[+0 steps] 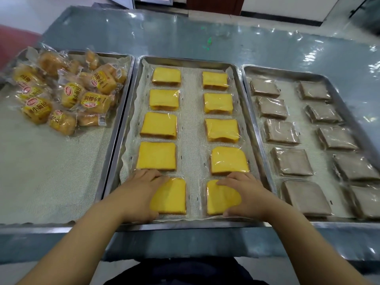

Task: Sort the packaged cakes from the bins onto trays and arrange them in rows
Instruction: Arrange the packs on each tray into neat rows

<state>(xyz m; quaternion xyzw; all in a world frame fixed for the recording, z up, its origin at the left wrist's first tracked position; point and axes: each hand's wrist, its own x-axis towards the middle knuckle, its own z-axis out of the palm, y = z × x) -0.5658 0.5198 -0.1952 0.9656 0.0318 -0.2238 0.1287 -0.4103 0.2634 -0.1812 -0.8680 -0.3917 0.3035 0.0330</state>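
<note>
Metal trays on the counter: three, namely the left tray (pixel 115 140), middle tray (pixel 185 60) and right tray (pixel 267 68).

Yellow cakes (pixel 158 125), middle tray: ten, in two columns of five.

Brown cakes (pixel 291 161), right tray: ten, in two columns of five.

Bread packs (pixel 94 102), left tray: overlapping heap, exact count not determinable.

Hands: two, the left hand (pixel 141 194) and right hand (pixel 248 194).

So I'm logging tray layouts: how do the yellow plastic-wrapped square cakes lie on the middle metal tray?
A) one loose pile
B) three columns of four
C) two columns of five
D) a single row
C: the yellow plastic-wrapped square cakes lie in two columns of five on the middle metal tray; the left hand grips the nearest left cake, the right hand the nearest right cake.
</note>
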